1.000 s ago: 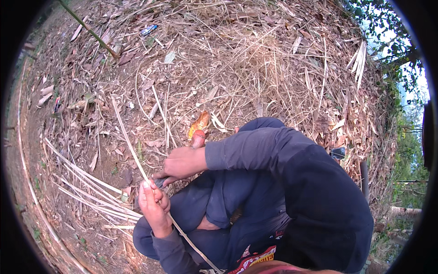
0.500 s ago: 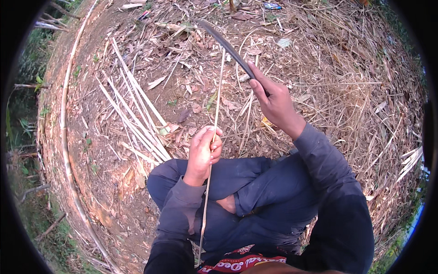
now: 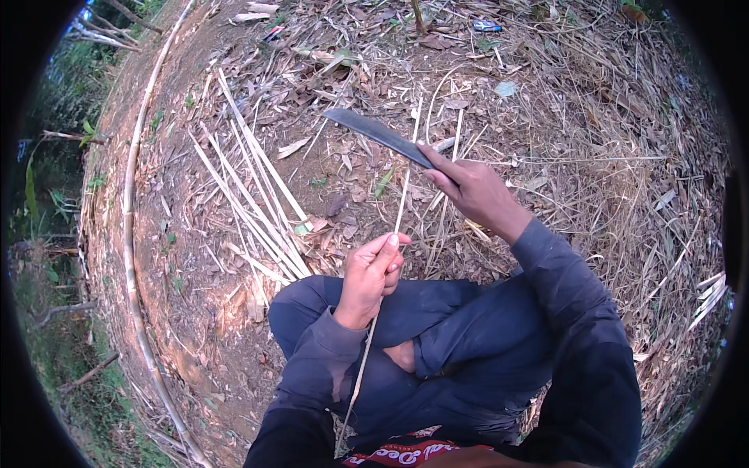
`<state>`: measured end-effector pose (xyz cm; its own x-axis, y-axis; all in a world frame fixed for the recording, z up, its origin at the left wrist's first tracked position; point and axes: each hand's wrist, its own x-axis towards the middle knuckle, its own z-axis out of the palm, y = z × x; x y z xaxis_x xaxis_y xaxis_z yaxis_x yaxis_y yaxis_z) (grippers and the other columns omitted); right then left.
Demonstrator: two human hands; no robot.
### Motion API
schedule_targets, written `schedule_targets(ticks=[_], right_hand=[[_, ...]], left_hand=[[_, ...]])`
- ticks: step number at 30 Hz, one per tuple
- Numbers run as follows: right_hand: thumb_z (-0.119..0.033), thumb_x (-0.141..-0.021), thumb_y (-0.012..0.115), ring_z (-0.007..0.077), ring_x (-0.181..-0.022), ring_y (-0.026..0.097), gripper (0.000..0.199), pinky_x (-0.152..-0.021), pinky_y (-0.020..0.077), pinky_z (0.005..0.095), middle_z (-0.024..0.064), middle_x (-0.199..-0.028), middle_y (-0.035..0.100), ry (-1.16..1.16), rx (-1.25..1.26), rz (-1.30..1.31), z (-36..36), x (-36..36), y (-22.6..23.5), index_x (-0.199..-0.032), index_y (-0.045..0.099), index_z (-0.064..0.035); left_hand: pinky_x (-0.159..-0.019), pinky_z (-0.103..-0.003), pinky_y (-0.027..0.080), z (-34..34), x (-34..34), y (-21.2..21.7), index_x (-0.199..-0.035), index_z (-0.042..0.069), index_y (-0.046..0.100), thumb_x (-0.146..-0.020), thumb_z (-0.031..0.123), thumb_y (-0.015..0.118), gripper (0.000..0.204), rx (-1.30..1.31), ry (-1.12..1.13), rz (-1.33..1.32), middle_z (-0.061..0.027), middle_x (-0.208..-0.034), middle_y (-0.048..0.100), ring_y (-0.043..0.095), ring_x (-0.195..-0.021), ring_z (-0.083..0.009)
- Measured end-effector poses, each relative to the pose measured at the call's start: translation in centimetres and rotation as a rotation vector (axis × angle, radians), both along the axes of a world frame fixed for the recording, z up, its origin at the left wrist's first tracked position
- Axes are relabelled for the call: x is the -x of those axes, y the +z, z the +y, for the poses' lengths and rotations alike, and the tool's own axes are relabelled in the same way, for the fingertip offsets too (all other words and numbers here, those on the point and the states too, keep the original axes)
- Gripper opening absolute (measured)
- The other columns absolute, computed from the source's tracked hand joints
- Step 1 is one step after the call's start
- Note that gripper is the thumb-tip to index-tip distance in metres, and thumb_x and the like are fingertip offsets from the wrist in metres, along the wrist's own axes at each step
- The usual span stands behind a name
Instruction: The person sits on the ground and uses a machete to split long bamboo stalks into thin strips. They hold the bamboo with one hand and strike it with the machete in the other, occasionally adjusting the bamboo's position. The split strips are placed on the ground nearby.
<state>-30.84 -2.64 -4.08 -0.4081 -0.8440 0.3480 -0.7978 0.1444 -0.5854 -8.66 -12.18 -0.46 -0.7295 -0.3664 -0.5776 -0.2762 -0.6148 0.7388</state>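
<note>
Held in my left hand (image 3: 370, 279) is a long, thin, pale strip (image 3: 406, 191), probably split bamboo. It runs from near my body up past the hand, tilted slightly right, and my fingers and thumb are closed round its middle. My right hand (image 3: 477, 193) grips a machete (image 3: 374, 131) by its handle, which the fingers hide. The dark blade points left and lies across the strip near its upper part in the view; whether the two touch, I cannot tell.
A bundle of pale split strips (image 3: 261, 195) lies on the ground to the left. Further left a long pole (image 3: 131, 234) curves along the ground. Dry leaves and shavings (image 3: 608, 156) cover the ground around my crossed legs (image 3: 445, 335). More strips (image 3: 708, 299) lie far right.
The machete has swung down from a raised, steep angle to a flatter one across the strip. The whole scene has shifted slightly right and down; my left hand still grips the strip.
</note>
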Motion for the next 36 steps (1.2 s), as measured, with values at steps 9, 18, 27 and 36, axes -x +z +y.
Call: schedule_targets(ticks=[9,18,27,36], right_hand=[[-0.054,-0.092,0.055,0.0208,-0.047,0.057,0.058,-0.043,0.0468,0.0367,0.0043,-0.062,0.051,0.152,-0.093,0.406,-0.4,-1.2,-1.0,-0.146,0.043,-0.0389],[-0.052,-0.097,0.050,0.0326,-0.061,0.065,0.052,-0.059,0.0525,0.0470,0.0129,-0.073,0.063,-0.100,-0.219,0.152,-0.9,3.2,-3.3,-0.147,0.041,-0.0362],[-0.044,-0.101,0.050,0.0198,-0.061,0.062,0.045,-0.059,0.0456,0.0376,0.0166,-0.069,0.064,-0.514,-0.109,-0.448,0.0,6.4,-1.5,-0.135,0.058,-0.0159],[-0.043,-0.097,0.054,0.0318,-0.063,0.065,0.053,-0.060,0.0485,0.0454,0.0158,-0.079,0.067,0.107,-0.329,0.097,-0.6,-0.2,-0.6,-0.147,0.043,-0.0303]], left_hand=[[-0.040,-0.019,0.018,-0.3,0.8,-0.6,-0.115,0.002,0.060,-0.103,0.027,0.053,0.028,0.120,0.064,-0.017,0.0068,-0.065,0.039,0.027,-0.046,0.0006],[-0.040,-0.019,0.018,0.1,-0.3,-0.3,-0.110,0.002,0.062,-0.102,0.026,0.055,0.025,0.089,0.038,-0.046,0.0052,-0.067,0.041,0.028,-0.045,0.0004],[-0.039,-0.017,0.022,0.2,-0.5,-1.1,-0.116,0.001,0.062,-0.103,0.022,0.053,0.027,0.068,0.070,-0.070,0.0047,-0.069,0.044,0.030,-0.046,0.0012],[-0.039,-0.017,0.020,0.7,-1.2,-1.0,-0.114,0.001,0.063,-0.102,0.023,0.055,0.026,0.050,0.072,-0.091,0.0055,-0.067,0.041,0.029,-0.045,0.0009]])
